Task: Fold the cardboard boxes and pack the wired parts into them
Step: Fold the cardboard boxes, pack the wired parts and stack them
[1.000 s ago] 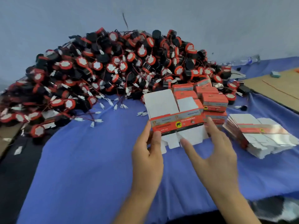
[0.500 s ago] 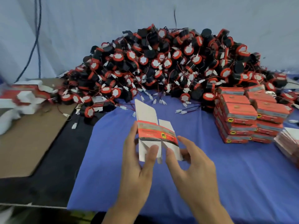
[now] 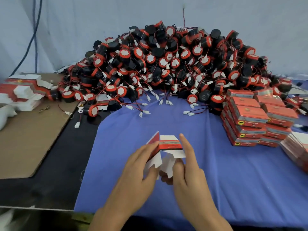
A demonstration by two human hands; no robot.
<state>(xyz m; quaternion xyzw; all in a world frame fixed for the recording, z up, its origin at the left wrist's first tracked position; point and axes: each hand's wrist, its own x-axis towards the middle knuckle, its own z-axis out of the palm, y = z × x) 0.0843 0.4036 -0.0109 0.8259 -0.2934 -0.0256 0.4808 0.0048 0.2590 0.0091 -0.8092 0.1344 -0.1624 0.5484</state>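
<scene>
A small red and white cardboard box [image 3: 168, 145] is half opened above the blue cloth [image 3: 216, 180], its white bottom flaps hanging toward me. My left hand [image 3: 138, 170] grips its left panel, thumb on the flaps. My right hand [image 3: 186, 172] holds the right side, index finger straight up along the edge, the other fingers curled under the flaps. A big heap of black and red wired parts [image 3: 166, 64] with white connectors fills the back of the table.
Packed red boxes [image 3: 253, 120] are stacked at the right, with flat box blanks [image 3: 298, 145] at the far right edge. More flat blanks [image 3: 21, 92] lie on brown cardboard [image 3: 28, 140] at the left. Blue cables [image 3: 33, 30] hang on the back wall.
The flat blank has been brought nearer to me and opened into a box shape. My view has swung left, so the stacked boxes now sit further right.
</scene>
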